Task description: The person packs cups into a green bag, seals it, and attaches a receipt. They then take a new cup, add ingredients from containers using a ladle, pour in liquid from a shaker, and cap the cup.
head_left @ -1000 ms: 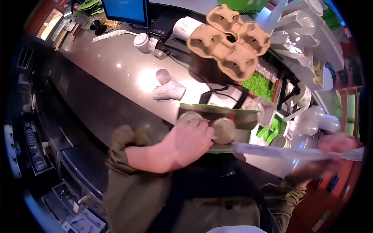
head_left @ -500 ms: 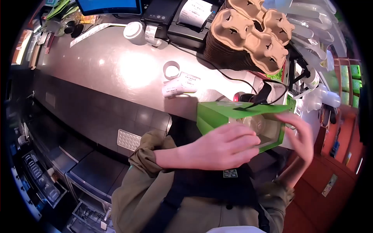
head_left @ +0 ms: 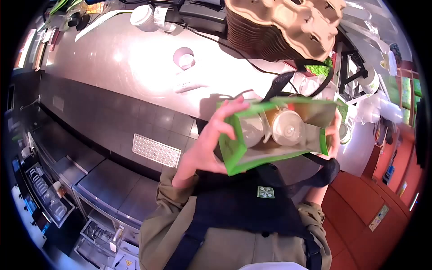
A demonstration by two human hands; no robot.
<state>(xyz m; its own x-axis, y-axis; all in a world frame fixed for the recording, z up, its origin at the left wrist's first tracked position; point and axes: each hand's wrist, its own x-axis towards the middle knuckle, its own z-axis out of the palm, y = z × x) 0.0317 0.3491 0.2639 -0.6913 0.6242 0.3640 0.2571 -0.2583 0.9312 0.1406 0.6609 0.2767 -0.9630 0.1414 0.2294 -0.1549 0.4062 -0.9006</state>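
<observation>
A green paper bag is held over the counter's front edge, its mouth facing up toward me. My left hand grips the bag's left end, thumb underneath and fingers over the upper rim. At the right end, my right hand is wrapped around the side, partly hidden by the bag. Inside stand a cup with a clear domed lid and, left of it, a second clear-lidded cup. A dark strap handle rises behind the bag, and another hangs at its front.
Stacked cardboard cup carriers stand at the back of the metal counter. A lidded white cup is left of them. A paper label roll and a curled receipt lie nearer. Plastic lids and cups crowd the right side.
My left hand has moved from across the bag's mouth to its left end. My right hand has gone lower on the right side. The bag is spread wider, showing both cups.
</observation>
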